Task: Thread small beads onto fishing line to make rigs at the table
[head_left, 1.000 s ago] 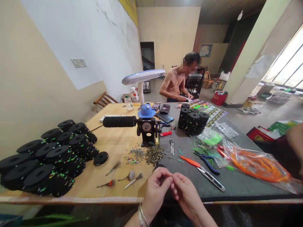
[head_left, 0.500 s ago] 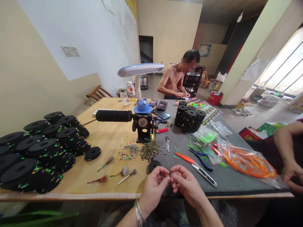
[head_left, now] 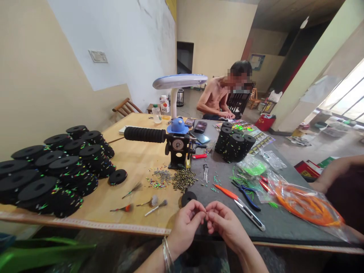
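Observation:
My left hand (head_left: 189, 223) and my right hand (head_left: 223, 222) meet fingertip to fingertip over the table's front edge. Both are pinched closed on something too small to make out. Just beyond the left fingers lies a black foam disc (head_left: 189, 198), partly covered by the hand. Past it spreads a heap of small brass-coloured pieces (head_left: 183, 179), with grey pieces (head_left: 162, 176) and coloured beads (head_left: 157, 184) beside it. To the right of my right hand lie an orange-and-silver utility knife (head_left: 240, 206) and blue-handled pliers (head_left: 247, 195).
Stacked black foam discs (head_left: 36, 189) fill the left side. A black device with a foam roll (head_left: 145, 135) and a lamp (head_left: 179, 81) stand mid-table. Bagged orange cord (head_left: 307, 206) lies right. One person (head_left: 216, 94) sits opposite; another person's arm (head_left: 338, 172) shows at right.
The view has swung slightly left, so the table's things appear farther right. My fingertips have come together from a small gap. The arm at the right has moved.

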{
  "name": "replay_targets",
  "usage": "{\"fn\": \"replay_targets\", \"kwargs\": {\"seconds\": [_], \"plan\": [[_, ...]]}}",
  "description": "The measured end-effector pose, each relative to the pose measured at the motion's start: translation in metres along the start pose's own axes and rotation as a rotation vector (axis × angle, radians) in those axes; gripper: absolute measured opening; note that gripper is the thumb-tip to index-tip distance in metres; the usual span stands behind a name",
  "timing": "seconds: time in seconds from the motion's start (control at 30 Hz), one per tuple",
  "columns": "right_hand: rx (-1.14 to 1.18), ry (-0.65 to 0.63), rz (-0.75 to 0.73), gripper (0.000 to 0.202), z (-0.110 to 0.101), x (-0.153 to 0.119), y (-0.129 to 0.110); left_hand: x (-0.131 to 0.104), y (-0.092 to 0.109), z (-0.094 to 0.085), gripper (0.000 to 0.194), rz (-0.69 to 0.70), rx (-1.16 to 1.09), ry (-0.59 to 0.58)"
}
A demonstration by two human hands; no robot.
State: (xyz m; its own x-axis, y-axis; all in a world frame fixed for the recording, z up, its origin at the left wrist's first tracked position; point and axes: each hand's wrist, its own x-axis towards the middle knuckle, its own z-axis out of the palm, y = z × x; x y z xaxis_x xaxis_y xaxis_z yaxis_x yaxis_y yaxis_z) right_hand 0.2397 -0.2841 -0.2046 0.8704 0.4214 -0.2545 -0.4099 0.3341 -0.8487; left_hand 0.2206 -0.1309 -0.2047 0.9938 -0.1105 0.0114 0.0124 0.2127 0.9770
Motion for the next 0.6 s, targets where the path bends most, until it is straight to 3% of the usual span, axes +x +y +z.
{"fn": "replay_targets", "kwargs": {"seconds": [0.6], "plan": [[-0.066,-0.009,-0.013,0.033,-0.0006,0.0026,0.0041,-0.0011,0.0064,-0.0002,0.017,0.025,-0.016,-0.019]]}}
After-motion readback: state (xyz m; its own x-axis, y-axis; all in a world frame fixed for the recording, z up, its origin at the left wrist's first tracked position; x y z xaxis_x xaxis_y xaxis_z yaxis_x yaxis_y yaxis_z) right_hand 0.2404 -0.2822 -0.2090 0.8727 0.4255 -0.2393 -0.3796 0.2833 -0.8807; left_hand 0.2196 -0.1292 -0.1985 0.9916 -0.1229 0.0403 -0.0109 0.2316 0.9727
